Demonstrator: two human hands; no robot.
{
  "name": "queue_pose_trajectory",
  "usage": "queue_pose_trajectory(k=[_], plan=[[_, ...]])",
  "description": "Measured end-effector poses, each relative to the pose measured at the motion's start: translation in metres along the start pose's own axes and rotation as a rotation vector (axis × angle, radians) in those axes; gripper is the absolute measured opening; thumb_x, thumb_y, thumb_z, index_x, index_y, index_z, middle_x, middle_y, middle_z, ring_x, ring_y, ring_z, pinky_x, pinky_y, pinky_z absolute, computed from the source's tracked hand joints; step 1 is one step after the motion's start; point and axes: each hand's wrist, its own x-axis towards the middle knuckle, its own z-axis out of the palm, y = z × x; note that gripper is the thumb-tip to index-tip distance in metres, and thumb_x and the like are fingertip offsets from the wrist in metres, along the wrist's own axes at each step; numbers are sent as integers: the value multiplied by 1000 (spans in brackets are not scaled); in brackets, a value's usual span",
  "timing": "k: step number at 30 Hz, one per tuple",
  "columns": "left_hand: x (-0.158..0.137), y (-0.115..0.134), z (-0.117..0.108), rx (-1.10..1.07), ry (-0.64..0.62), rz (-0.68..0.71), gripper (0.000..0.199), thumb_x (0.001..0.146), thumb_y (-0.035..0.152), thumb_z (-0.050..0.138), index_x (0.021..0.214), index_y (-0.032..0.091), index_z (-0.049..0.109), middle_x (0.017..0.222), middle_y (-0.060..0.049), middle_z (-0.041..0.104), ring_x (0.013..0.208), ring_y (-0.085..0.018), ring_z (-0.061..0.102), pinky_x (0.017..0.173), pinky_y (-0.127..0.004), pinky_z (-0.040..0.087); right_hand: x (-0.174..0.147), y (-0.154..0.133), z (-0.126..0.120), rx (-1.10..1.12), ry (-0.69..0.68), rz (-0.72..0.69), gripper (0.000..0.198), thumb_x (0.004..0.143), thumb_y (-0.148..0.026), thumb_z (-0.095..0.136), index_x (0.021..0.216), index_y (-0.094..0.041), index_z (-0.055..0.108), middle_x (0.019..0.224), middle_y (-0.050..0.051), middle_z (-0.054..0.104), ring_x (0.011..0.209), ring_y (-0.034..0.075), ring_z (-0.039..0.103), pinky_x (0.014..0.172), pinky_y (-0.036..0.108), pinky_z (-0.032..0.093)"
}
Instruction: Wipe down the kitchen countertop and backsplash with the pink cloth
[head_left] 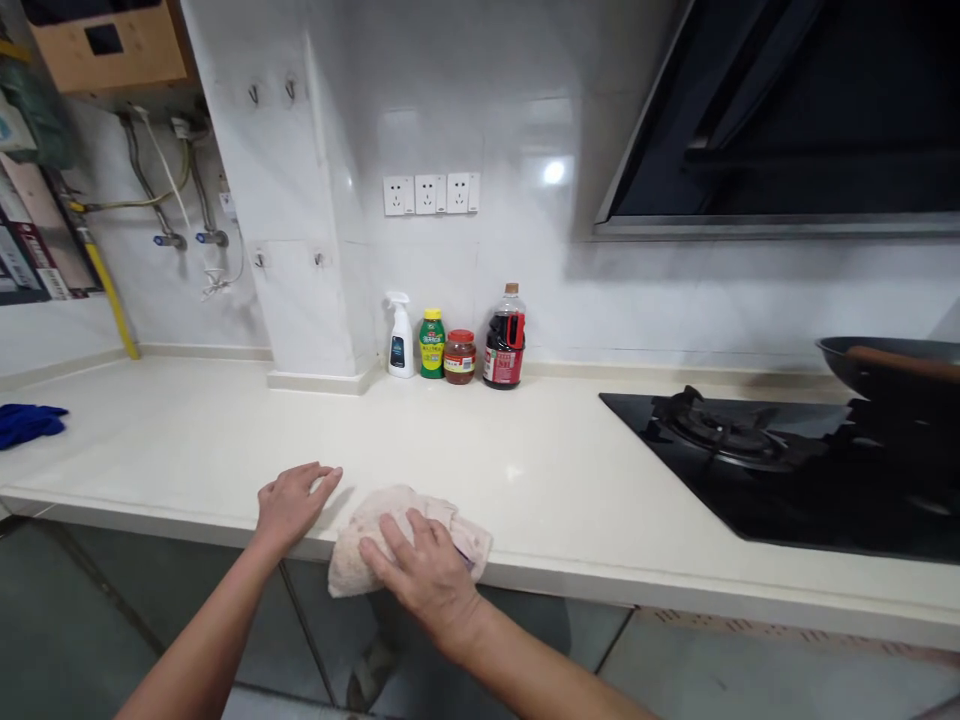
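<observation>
A pale, pinkish-white cleaning cloth (360,545) lies bunched over the counter's front edge, part of it hanging down. My right hand (427,575) presses on it from above, fingers bent over the fabric. To the left, my left hand (295,502) is above the front of the white countertop (517,480), with nothing in it. Its fingers point to the right and the thumb is apart from them. Whether its palm touches the surface I cannot tell.
Against the back wall stand a white spray bottle (400,340), a green bottle (432,345), a red-lidded jar (460,358) and a dark sauce bottle (505,340). At right is a black gas hob (720,490) with a wok (847,365). A blue cloth (30,424) lies far left.
</observation>
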Motion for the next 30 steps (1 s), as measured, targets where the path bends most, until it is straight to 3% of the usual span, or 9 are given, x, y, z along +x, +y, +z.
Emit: queue_pose_trajectory(k=[5,13,20,24,27,30], plan=[[1,2,-7,28,-29,-2,58,91,63,35,117,29,74,143,-5,65,143,-31,48,117,-53,32,-66,49,-40,-131,84,31,50,96,-13,54,143,-32,50,142,12,56,122,36,57,86,52,56],[6,2,-8,69,-41,6,59,90,63,34,116,30,75,144,-6,64,143,-33,48,117,-56,35,-182,130,-118,-105,-159,223,82,74,-10,73,148,-33,45,149,16,46,131,41,47,98,59,48],[12,-7,-1,59,-39,49,52,92,63,40,115,31,74,144,-3,64,142,-34,48,116,-58,35,-320,214,-179,-283,-306,622,61,82,-23,60,141,-26,48,150,16,46,138,39,41,114,65,30],[10,-4,2,82,-39,66,53,94,65,39,118,33,73,146,-7,61,142,-34,47,115,-61,34,-385,261,-212,-411,-297,765,68,79,-31,54,144,-22,40,147,20,48,134,42,45,108,63,36],[8,-1,4,65,-15,75,54,94,65,41,117,31,75,143,-9,63,139,-38,48,113,-63,34,-403,273,-214,-479,-276,735,68,74,-36,53,140,-21,44,139,25,52,124,45,52,97,63,43],[7,0,7,68,-12,75,56,92,67,41,118,31,74,144,-10,62,140,-38,47,114,-61,33,-385,261,-199,-460,-292,663,71,69,-34,56,138,-22,47,137,24,54,125,45,52,98,62,43]])
